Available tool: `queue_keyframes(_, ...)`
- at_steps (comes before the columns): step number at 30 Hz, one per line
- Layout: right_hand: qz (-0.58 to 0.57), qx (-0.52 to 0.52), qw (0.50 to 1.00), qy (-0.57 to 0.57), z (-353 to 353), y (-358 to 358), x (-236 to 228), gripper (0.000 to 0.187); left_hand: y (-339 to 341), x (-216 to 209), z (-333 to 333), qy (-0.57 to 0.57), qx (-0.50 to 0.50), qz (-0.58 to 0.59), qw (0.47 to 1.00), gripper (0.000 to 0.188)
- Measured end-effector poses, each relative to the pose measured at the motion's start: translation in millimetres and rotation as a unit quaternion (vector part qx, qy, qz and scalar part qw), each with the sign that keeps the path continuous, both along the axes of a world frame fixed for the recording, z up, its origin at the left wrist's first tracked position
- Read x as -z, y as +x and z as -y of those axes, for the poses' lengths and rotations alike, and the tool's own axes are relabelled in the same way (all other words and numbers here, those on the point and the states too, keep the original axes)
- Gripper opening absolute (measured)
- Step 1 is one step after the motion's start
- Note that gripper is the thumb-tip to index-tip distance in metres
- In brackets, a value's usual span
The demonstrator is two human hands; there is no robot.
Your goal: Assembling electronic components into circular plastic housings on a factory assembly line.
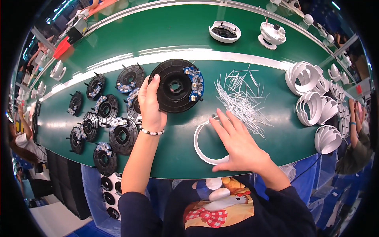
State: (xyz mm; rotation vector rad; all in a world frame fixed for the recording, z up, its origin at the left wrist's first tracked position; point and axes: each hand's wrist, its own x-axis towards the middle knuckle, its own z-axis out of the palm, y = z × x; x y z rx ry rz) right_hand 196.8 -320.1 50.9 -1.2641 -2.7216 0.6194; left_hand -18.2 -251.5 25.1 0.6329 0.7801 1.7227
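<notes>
Head view: white ring (196, 143) lies right and nearside of black disc (169, 96)
Left grip (152, 104): clasping disc
Right grip (241, 148): nearer ring, spread across it; hold unclear

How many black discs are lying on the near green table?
9, all left of the left hand: three far discs, three middle discs, three front discs. The hand may hide more.

The right hand (242, 148) hides part of the ring (213, 161) from me; the disc (167, 98) covers some left hand (152, 106) fingers; the bottom edge crops the shirt (219, 205).
</notes>
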Motion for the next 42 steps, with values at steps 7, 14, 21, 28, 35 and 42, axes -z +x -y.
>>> queue_keyframes(7, -0.137, -0.044, 0.990, -0.013, -13.8, 9.5, 2.9, 0.106, 7.2, 6.9, 2.1, 0.003, 0.042, -0.021, 0.999, 0.024)
queue_keyframes(14, -0.365, 0.118, 0.909, 0.165, -36.8, 7.2, -0.5, 0.115, 44.5, 15.4, 14.0, -0.016, 0.107, 0.011, 0.994, 0.024)
queue_keyframes(21, -0.357, 0.077, 0.920, 0.142, -36.4, -9.2, 5.8, 0.116, 33.4, 20.4, 24.6, -0.005, 0.395, 0.207, 0.895, 0.054)
queue_keyframes(28, -0.314, 0.035, 0.937, 0.152, -35.1, -11.3, 2.3, 0.117, 33.9, 26.9, 15.4, -0.022, 0.423, 0.304, 0.853, 0.053)
queue_keyframes(35, -0.313, 0.025, 0.937, 0.156, -36.4, -14.6, 5.0, 0.110, 42.8, 17.7, 22.0, -0.068, 0.319, 0.195, 0.925, 0.045)
queue_keyframes(42, -0.297, 0.002, 0.942, 0.156, -39.9, -13.0, 10.4, 0.111, 43.3, 7.5, 26.1, -0.080, 0.342, 0.173, 0.920, 0.074)
